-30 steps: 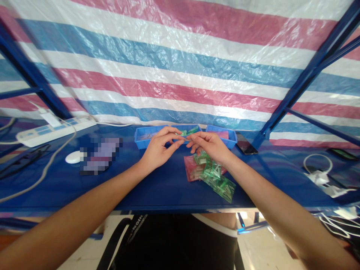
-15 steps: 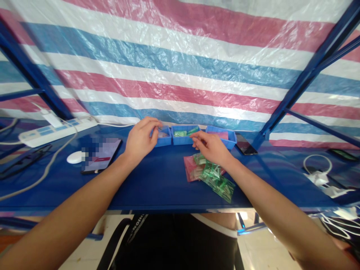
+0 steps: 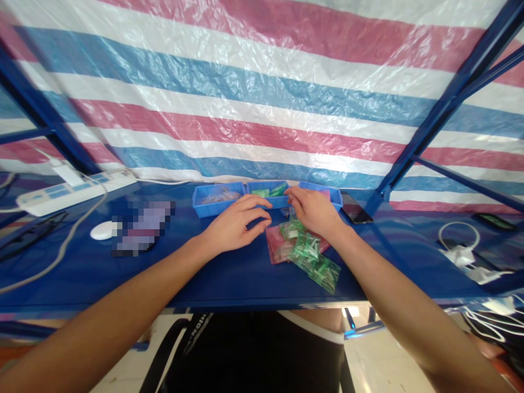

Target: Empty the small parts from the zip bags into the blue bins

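Note:
My left hand [image 3: 241, 222] is over the desk in front of the blue bins, its fingers apart and nothing in them. To its right, my right hand [image 3: 315, 210] has its fingers curled together. A small clear bag [image 3: 289, 212] with thin parts in it shows at the fingers and seems held there; the grip is partly hidden. Beneath lie several green bags [image 3: 317, 262] of small metal parts, on top of a pink bag [image 3: 275, 245]. The left blue bin [image 3: 213, 208] holds clear bags, and the middle bin [image 3: 275, 202] holds green ones.
A right blue bin [image 3: 336, 201] holds something pink, partly behind my right hand. Beside it lies a dark phone [image 3: 357, 208]. A power strip [image 3: 77, 191], cable, glasses [image 3: 35, 234] and white mouse [image 3: 104, 230] lie left. A charger [image 3: 462, 254] is at right; striped sheeting [image 3: 262, 98] hangs behind.
My left hand has left the left bin, moving right and nearer, with its fingers now apart. The right hand has shifted slightly right, and a clear bag now shows beside it.

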`<state>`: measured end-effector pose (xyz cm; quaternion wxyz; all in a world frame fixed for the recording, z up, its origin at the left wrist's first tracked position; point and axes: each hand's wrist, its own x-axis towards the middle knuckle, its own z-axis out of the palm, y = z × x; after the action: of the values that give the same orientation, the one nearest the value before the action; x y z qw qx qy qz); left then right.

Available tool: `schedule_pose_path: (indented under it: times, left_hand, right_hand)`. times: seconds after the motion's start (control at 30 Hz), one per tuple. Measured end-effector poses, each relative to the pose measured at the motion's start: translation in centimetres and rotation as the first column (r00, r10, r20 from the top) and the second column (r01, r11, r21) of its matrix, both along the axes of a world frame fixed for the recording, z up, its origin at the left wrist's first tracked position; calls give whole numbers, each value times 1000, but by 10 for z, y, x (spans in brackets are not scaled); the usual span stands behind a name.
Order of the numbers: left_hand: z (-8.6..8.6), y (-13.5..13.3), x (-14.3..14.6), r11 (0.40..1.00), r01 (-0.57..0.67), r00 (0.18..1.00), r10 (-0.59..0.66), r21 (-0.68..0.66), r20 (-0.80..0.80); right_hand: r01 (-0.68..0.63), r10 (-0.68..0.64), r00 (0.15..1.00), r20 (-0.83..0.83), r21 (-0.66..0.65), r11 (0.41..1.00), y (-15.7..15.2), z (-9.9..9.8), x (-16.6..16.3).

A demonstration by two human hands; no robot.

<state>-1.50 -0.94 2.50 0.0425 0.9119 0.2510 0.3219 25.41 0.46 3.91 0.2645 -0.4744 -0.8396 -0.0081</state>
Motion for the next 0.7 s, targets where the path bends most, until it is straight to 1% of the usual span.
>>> schedule_pose_path:
  times: [0.03,0.1,0.23,0.3,0.37,0.43,0.57,0.63,0.7]
  left_hand:
    - [-1,-3,5,998,49,999,-50,-27,-18]
    - [-3,-7,10,994,88,995,-92,-67,-49]
    - [-9,-2,6,994,61,993,-71,-95,-96]
    - [-10,1,2,994,45,995,-53,-98,-80]
    - [-10,2,0,995,34,998,-39,-95,-53]
    - [-8,2,0,996,25,999,-28,-88,-36]
    - [-4,-1,3,997,-6,1000,4,-74,-25]
    - [-5,-1,4,994,-59,998,60,-91,4]
    - [-7,1,4,982,-117,990,127,-146,62]
  right_hand:
    - [0,0,1000,-19,1,1000,0,0,0]
    - [-31,30,998,-60,-8,1000,1,-2,-1]
    - [-208,196,969,-153,-64,976,4,-8,-1]
    - [-258,236,950,-204,-89,962,5,-12,-2]
    - [-259,234,949,-210,-105,960,6,-16,-3]
    - [-239,221,961,-164,-104,965,6,-17,-4]
    - [-205,203,978,-52,-43,978,5,-13,-5]
    - [-214,213,973,-87,-11,977,3,-8,-5]
    - [-240,232,948,-218,-10,971,1,-3,-6]
